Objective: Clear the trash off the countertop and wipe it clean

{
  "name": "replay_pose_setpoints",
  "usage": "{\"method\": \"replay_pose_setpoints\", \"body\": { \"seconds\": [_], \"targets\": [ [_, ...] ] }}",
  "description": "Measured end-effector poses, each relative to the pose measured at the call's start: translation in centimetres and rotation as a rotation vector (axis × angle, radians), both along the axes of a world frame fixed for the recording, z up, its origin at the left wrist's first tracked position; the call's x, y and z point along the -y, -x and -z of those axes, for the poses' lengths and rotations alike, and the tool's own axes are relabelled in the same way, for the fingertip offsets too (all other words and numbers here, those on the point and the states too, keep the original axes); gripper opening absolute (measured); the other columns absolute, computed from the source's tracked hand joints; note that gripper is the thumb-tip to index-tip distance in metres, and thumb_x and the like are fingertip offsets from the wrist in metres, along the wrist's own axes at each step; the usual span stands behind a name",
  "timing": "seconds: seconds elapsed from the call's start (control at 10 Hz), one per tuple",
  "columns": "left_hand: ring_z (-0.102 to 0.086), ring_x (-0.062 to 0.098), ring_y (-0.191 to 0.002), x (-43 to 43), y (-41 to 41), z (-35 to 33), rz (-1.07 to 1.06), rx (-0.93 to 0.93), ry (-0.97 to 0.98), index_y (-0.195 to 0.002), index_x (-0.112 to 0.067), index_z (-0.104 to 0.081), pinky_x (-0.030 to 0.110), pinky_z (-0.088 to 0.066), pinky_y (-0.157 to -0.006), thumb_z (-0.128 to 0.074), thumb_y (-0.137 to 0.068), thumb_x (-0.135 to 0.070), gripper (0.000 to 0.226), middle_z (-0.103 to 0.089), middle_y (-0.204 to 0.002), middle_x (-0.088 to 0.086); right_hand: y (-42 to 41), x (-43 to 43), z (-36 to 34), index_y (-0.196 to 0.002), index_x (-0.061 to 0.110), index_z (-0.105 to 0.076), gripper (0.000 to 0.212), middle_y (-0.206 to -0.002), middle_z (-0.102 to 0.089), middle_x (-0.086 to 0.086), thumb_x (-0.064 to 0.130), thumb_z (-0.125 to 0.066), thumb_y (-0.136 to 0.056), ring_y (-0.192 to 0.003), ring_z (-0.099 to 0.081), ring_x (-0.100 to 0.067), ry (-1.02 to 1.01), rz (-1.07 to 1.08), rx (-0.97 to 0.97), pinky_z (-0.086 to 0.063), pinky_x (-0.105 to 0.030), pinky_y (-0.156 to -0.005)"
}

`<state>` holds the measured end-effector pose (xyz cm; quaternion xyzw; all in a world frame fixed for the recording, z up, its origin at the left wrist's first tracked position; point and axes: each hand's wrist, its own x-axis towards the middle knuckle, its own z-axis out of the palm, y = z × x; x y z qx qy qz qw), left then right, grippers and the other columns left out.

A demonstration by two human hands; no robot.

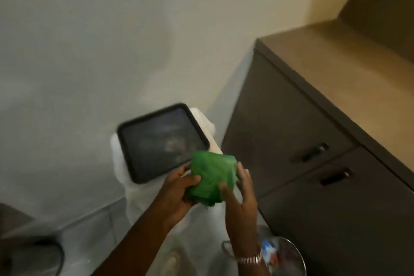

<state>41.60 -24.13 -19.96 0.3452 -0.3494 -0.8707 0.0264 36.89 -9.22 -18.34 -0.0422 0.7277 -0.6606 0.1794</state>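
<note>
A crumpled green wrapper is held between both of my hands, in front of me at chest height. My left hand grips its left side and my right hand cups its right side, thumb on the front. Just beyond it stands a white-lined bin with a black tilted lid. The tan countertop runs along the right, its visible stretch bare. The frame is motion-blurred.
Dark cabinet doors with black handles sit under the countertop. An open round bin with colourful trash stands at the bottom right. A grey wall fills the left, tiled floor below. A dark object lies bottom left.
</note>
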Motion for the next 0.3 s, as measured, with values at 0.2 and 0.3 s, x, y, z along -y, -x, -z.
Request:
{"method": "replay_pose_setpoints", "body": {
  "seconds": [0.2,0.3],
  "targets": [
    [-0.063,0.033,-0.102,9.4,0.0,-2.7,-0.182,0.250,0.539,-0.128,-0.005,-0.056,0.043,-0.056,-0.085,-0.056,-0.082,0.009,0.048,-0.065,-0.117,0.017,3.2,13.5,-2.5,-0.116,0.016,-0.065,0.049,-0.108,-0.070,-0.006,-0.007,-0.069,-0.073,-0.105,-0.067,-0.025,-0.134,-0.104,-0.047,-0.055,-0.028,-0.086],
    [-0.051,0.035,-0.126,9.4,1.5,-3.5,-0.044,0.542,0.816,-0.142,-0.002,-0.040,0.041,-0.044,-0.105,-0.054,-0.081,0.004,0.062,-0.052,-0.139,0.022,3.9,13.5,-2.1,-0.121,0.007,-0.062,0.050,-0.117,-0.067,-0.013,-0.011,-0.068,-0.075,-0.105,-0.065,-0.027,-0.178,-0.071,0.051,-0.053,-0.035,-0.094]
  ]
}}
